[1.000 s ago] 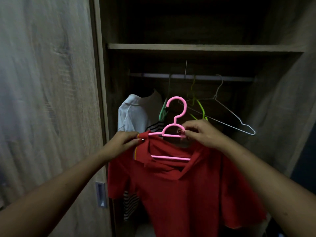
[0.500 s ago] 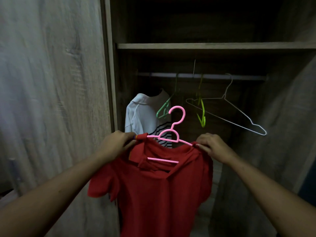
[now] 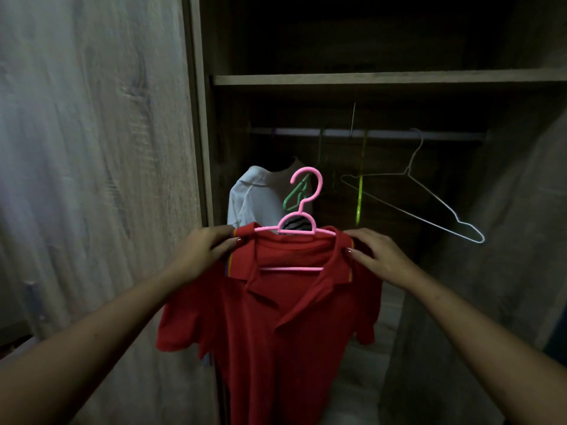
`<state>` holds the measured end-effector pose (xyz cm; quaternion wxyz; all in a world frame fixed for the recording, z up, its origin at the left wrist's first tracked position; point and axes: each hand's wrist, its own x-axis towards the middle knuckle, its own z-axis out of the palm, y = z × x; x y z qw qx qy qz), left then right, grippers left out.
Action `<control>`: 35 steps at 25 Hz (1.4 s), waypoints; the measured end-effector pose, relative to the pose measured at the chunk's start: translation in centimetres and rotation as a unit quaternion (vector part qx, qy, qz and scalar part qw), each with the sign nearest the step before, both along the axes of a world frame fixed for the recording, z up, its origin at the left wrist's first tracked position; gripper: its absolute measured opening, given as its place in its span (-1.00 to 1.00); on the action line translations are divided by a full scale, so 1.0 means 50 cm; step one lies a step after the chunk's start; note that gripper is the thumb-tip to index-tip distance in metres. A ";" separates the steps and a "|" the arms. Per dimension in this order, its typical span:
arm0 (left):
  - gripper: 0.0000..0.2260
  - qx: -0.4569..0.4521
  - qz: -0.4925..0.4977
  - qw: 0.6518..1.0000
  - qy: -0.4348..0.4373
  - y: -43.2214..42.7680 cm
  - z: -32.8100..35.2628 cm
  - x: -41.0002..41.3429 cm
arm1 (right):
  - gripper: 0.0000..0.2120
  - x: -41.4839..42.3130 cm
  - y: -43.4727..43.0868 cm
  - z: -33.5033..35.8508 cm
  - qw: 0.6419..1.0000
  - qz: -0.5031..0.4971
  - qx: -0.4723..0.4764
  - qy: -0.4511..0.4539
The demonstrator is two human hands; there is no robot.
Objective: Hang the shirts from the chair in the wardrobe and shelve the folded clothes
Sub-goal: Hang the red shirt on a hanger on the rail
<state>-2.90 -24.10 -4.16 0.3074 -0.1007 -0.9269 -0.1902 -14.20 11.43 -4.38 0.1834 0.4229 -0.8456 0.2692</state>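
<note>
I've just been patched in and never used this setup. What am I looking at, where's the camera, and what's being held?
No machine here: a person works bare-handed, and the one camera sits on their head, looking forward and down. The left hand and right hand each grip a shoulder of a red shirt that sits on a pink hanger. Its hook is not yet on the rail of the open wardrobe. On that rail hang a white shirt, a green hanger and a bare wire hanger. A shelf runs above.
</note>
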 end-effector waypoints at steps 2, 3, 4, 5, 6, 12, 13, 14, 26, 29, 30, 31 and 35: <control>-0.59 0.024 -0.022 0.999 -0.011 0.002 0.005 -0.011 | -0.78 0.004 0.002 0.016 0.999 0.019 -0.009 -0.030; -0.55 0.027 -0.027 0.999 -0.017 0.003 0.007 -0.017 | -0.84 0.007 0.009 0.027 0.998 0.024 -0.011 -0.061; -0.53 0.026 -0.034 0.999 -0.018 0.005 0.010 -0.023 | -0.85 0.013 0.018 0.042 0.993 0.045 -0.016 -0.108; -0.53 0.025 -0.036 0.999 -0.019 0.011 0.013 -0.028 | -0.76 0.023 0.029 0.057 0.983 0.068 -0.024 -0.167; -0.53 0.027 -0.043 0.999 -0.019 0.017 0.016 -0.037 | -0.70 0.034 0.039 0.070 0.968 0.091 -0.035 -0.233; -0.63 0.152 -0.117 0.975 -0.112 0.061 0.061 -0.094 | -0.94 0.106 0.060 0.108 0.932 0.113 -0.124 -0.323; -0.65 0.196 -0.119 0.967 -0.107 0.073 0.078 -0.110 | -0.92 0.108 0.067 0.107 0.930 0.100 -0.134 -0.327; -0.65 0.227 -0.109 0.964 -0.086 0.085 0.092 -0.127 | -0.91 0.115 0.073 0.107 0.929 0.089 -0.138 -0.333; -0.72 0.215 -0.118 0.964 -0.099 0.234 0.107 -0.280 | -0.84 0.151 0.122 0.078 0.920 0.026 -0.184 -0.345; -0.70 0.194 -0.099 0.974 -0.057 0.198 0.117 -0.258 | -0.92 0.154 0.070 0.085 0.912 0.019 -0.197 -0.359; -0.70 0.197 -0.078 0.977 -0.020 0.176 0.120 -0.247 | -0.92 0.147 0.043 0.090 0.908 0.008 -0.210 -0.362; -0.69 0.193 -0.051 0.980 0.024 0.153 0.124 -0.235 | -0.90 0.135 0.013 0.098 0.905 -0.011 -0.224 -0.362; -0.66 0.102 0.032 0.988 0.108 0.080 0.129 -0.203 | -0.84 0.079 -0.115 0.163 0.899 -0.068 -0.267 -0.339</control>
